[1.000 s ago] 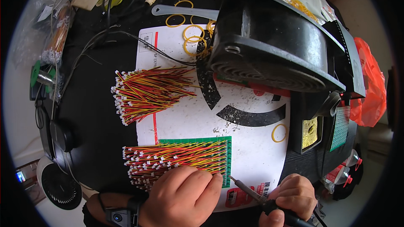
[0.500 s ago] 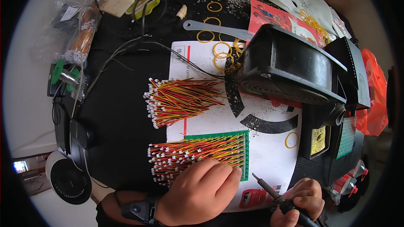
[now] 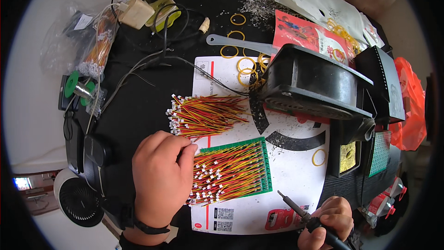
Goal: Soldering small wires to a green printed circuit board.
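My right hand (image 3: 330, 222) grips a soldering iron (image 3: 296, 206), its tip pointing up and left over the white paper sheet (image 3: 296, 171). My left hand (image 3: 162, 176) is closed, fingertips bent together at the left edge of a green circuit board (image 3: 267, 166); what they pinch, if anything, is hidden. Rows of red, yellow and black wires (image 3: 236, 166) with white connectors lie across the board, their bare ends at its right edge. Beyond my left fingers rests a loose pile of the same wires (image 3: 208, 113), connectors toward the left.
A black fan-like box (image 3: 314, 78) stands on the sheet's far right. Beside it are a yellow tip-cleaning sponge (image 3: 348, 156) and a green perforated board (image 3: 380, 153). Rubber bands (image 3: 229, 52) lie further back. A solder spool (image 3: 82, 89) and small white fan (image 3: 76, 199) sit left.
My left hand has moved left and away from me, off the board's wires to its left edge. The board has shifted slightly. My right hand still holds the soldering iron, almost unmoved.
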The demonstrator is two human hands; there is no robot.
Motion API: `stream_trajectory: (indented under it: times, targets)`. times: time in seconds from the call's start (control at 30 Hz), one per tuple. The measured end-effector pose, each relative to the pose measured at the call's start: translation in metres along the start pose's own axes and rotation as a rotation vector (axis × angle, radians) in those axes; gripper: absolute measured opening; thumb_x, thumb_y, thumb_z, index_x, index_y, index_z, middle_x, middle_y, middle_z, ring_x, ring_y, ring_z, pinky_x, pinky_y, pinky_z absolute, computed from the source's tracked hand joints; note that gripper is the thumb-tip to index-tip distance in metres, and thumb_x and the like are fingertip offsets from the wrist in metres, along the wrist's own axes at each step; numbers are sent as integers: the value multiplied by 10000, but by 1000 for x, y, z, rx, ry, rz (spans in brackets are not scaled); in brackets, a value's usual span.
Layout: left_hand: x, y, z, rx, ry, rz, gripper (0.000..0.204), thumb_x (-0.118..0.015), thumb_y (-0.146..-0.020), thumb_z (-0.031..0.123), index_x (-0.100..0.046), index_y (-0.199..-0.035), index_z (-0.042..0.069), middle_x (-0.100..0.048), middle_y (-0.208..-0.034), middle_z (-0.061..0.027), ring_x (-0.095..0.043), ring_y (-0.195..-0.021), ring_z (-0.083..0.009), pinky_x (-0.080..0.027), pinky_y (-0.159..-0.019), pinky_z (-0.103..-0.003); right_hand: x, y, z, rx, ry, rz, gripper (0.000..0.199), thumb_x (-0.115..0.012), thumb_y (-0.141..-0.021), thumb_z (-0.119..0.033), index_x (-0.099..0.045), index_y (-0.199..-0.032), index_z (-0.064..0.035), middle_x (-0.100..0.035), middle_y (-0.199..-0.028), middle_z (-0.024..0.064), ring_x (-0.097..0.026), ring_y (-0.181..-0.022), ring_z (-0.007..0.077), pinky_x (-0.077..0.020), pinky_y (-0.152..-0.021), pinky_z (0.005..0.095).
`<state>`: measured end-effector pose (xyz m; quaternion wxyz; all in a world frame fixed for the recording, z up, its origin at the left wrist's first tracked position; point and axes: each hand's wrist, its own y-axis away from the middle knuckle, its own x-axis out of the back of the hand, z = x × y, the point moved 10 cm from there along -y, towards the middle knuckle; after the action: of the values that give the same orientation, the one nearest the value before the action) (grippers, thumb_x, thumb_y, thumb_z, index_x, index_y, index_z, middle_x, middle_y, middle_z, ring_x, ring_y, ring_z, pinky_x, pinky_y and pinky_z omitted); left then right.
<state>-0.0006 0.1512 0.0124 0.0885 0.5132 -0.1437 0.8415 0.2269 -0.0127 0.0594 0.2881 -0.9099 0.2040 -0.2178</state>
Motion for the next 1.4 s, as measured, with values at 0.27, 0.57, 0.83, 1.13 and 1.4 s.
stream_trajectory:
  times: [0.27, 0.57, 0.83, 1.13, 1.4]
  targets:
    - [-2, -6, -1, -14, 71, 28, 105, -721, -748, -65, -675, -831, -19, -625, -729, -108, -616, -617, -205, -477, -583, -292, -2, -3, -1, -6, 15, -18, 176, -615, -854, -109, -534, -878, 45, -490, -595, 94, -407, -445, 151, -333, -431, 300]
    - [15, 2, 10, -17, 233, -35, 131, -615, -664, -79, -554, -715, 26, -617, -689, -86, -570, -559, -202, -443, -538, -280, 1, -6, -2, -28, 8, -75, 166, -643, -833, -80, -541, -870, 45, -490, -610, 100, -417, -462, 159, -331, -436, 310]
    - [-1, 14, 60, -307, 433, -114, 238, -637, -729, -92, -710, -936, 1, -628, -836, -109, -614, -705, -277, -517, -657, -359, 3, 0, 0, 8, -4, 30, 188, -638, -849, -119, -545, -877, 43, -477, -596, 88, -392, -445, 149, -308, -422, 301]
    - [-22, 27, 77, -406, 537, -222, 202, -730, -673, -69, -716, -857, 12, -650, -783, -98, -629, -684, -270, -517, -640, -340, 11, 4, 0, 59, -14, 109, 211, -596, -857, -137, -539, -906, 60, -464, -583, 87, -372, -454, 138, -301, -417, 302]
    - [-23, 38, 54, 65, 1024, -387, 105, -669, -837, -88, -640, -938, -75, -677, -806, -141, -649, -722, -157, -494, -672, -262, 7, 9, 7, -9, -54, -105, 237, -707, -827, -168, -573, -911, 9, -533, -633, 63, -468, -476, 151, -363, -442, 290]
